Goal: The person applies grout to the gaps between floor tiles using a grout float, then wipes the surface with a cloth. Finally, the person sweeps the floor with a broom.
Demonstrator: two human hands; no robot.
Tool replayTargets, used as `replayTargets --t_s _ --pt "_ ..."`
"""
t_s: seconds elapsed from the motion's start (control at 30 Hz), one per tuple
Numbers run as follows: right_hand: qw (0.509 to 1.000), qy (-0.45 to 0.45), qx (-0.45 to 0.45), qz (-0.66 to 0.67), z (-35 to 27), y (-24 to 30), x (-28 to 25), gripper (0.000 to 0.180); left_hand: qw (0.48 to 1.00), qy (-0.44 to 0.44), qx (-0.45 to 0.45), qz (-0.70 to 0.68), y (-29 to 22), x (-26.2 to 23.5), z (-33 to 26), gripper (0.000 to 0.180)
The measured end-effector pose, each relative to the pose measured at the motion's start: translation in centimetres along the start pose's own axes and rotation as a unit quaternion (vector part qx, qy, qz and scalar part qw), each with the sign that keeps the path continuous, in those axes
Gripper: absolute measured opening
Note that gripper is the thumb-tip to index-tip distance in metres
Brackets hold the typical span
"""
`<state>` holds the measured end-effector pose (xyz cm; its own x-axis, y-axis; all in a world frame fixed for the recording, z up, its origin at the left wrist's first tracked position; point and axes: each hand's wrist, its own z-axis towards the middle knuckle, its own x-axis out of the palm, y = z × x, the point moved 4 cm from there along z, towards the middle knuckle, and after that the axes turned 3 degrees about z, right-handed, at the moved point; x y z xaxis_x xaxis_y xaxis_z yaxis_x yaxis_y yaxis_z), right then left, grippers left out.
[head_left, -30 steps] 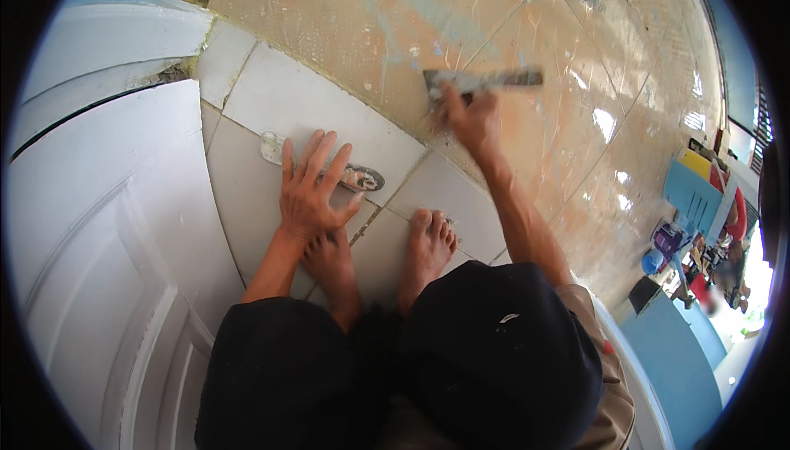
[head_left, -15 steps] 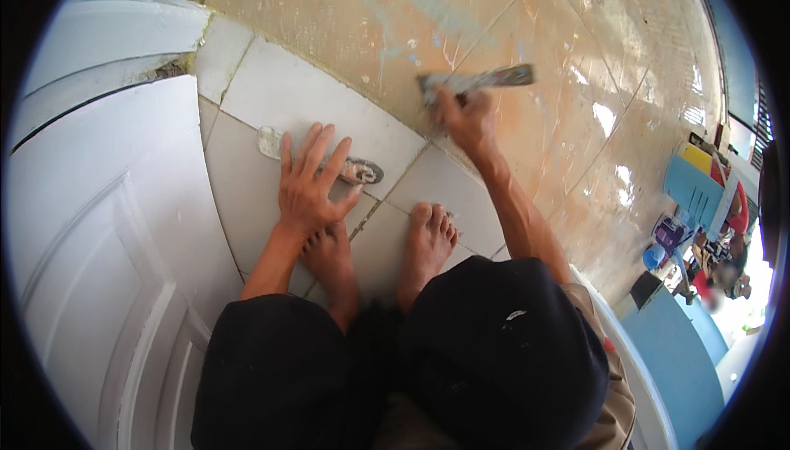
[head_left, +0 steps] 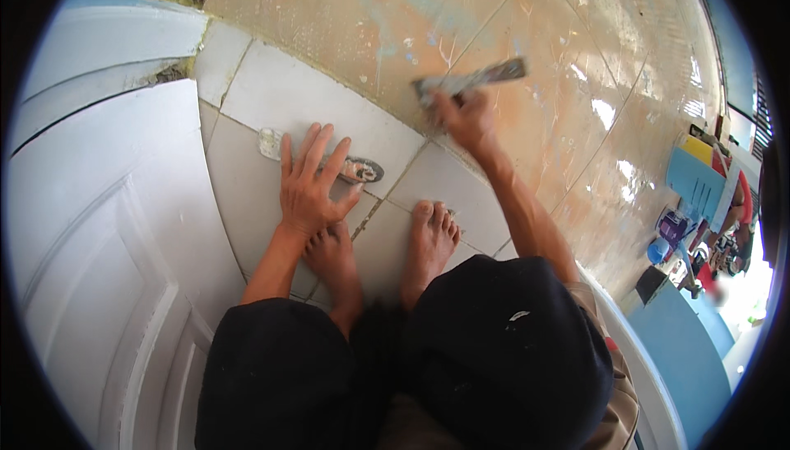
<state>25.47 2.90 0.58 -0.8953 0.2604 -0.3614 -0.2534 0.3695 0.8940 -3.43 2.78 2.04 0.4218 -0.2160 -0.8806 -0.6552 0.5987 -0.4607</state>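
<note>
My right hand [head_left: 469, 121] is closed around a scraper [head_left: 499, 73], low over or against the tan tiled floor. Its flat dark end points right, and motion blurs it slightly. My left hand [head_left: 311, 191] rests with fingers spread on the pale tiles. Under those fingers lies a long flat tool [head_left: 362, 170], its one end dark-rimmed and oval, the other pale and rounded. The hand covers its middle, and I cannot make out its kind.
A white panelled door [head_left: 107, 228] stands at the left. My bare feet [head_left: 429, 240] are on the white tiles [head_left: 329, 92]. Paint smears mark the glossy tan floor [head_left: 329, 5]. A blue panel [head_left: 675, 351] and a jumble of items [head_left: 675, 223] are at the right.
The scraper has shifted slightly left and its flat end has tilted up a little. My left hand stays in place.
</note>
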Motion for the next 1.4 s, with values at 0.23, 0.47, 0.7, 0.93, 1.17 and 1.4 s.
replayTargets --t_s 0.23,0.47,0.7,0.93,1.17,1.4 --pt "0.998 -0.017 0.017 -0.049 -0.1 -1.7 -1.2 0.026 1.0 0.012 0.003 -0.007 -0.4 0.1 -0.6 0.064" --pt "0.998 -0.038 0.05 0.012 1.2 -2.1 -0.2 0.029 1.0 0.003 0.007 0.008 -0.3 0.0 -0.4 0.059" --pt "0.994 -0.032 0.088 -0.061 1.8 -1.4 -1.2 0.03 1.0 -0.001 0.006 0.004 -0.4 0.3 -0.2 0.058" --pt "0.996 -0.022 0.084 -0.019 1.4 -1.1 -1.0 0.03 1.0 0.008 0.004 0.002 -0.4 0.2 -0.8 0.058" --pt "0.995 -0.031 0.068 -0.059 1.2 -0.6 -0.8 0.028 1.0 0.003 0.008 0.013 -0.3 0.4 -0.4 0.056" --pt "0.998 -0.034 0.023 -0.054 1.5 0.2 -1.4 0.026 1.0 0.0 0.009 0.006 -0.5 0.2 -0.4 0.054"
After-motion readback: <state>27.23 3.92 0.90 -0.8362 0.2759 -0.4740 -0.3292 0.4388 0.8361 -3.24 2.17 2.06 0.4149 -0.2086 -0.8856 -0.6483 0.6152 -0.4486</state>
